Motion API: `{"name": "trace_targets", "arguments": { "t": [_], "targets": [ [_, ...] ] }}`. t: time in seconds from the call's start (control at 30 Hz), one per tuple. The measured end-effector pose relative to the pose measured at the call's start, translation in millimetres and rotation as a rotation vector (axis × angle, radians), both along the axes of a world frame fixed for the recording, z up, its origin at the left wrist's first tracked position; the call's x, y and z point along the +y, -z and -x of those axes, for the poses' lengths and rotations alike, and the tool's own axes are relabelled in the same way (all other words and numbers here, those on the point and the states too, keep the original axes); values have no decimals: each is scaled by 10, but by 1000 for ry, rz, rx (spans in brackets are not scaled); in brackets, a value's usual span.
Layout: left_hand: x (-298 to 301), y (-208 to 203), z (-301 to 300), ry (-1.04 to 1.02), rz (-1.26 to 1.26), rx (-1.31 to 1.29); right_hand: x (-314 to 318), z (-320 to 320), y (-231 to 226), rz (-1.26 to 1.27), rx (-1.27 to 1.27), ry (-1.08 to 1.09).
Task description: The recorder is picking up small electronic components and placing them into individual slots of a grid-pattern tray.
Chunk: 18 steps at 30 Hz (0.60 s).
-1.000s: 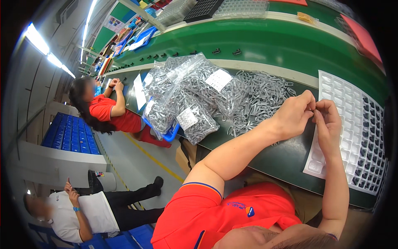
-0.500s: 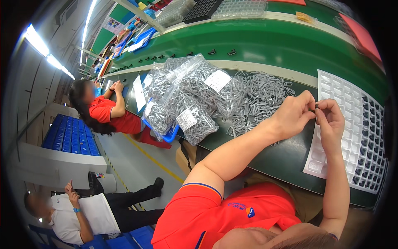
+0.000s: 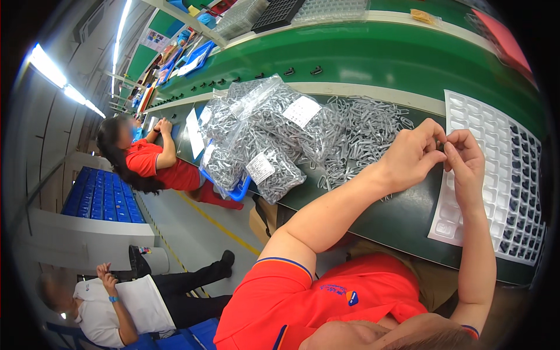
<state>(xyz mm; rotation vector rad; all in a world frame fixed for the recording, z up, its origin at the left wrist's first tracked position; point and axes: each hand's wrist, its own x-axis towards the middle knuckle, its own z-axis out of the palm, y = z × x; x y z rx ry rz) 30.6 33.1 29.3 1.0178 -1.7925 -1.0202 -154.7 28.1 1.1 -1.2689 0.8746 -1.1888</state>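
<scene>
My left hand (image 3: 411,153) and my right hand (image 3: 465,156) meet fingertip to fingertip over the left edge of a white moulded tray (image 3: 448,219). Both are closed in a pinch, and the fingers cover whatever lies between them. Small black parts (image 3: 521,192) fill the pockets on the tray's right side; the pockets nearer my hands look bare. Just left of my left hand, a loose heap of grey metal clip-like loops (image 3: 370,131) spreads over the dark tabletop (image 3: 388,219).
Clear bags of the same loops (image 3: 265,137) are piled left of the heap, partly over a blue bin (image 3: 240,189). Beyond runs a green conveyor (image 3: 379,61) carrying small black parts (image 3: 317,70). A co-worker in red (image 3: 169,160) sits farther along; another in white (image 3: 128,303) is behind.
My fingertips have drawn closer together, and the dark bit that showed between them is now covered. Black parts on the conveyor appear a little farther left. The view has shifted slightly.
</scene>
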Motion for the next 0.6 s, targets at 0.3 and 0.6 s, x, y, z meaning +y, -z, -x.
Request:
{"name": "trace_targets", "arguments": {
  "t": [0.3, 0.6],
  "targets": [
    [-59, 157, 94, -76, 244, -25, 13, -80, -48, 39, -58, 72],
    [-53, 118, 47, -31, 37, 2, 82, -117, -135, 357, 316, 132]
  ]
}}
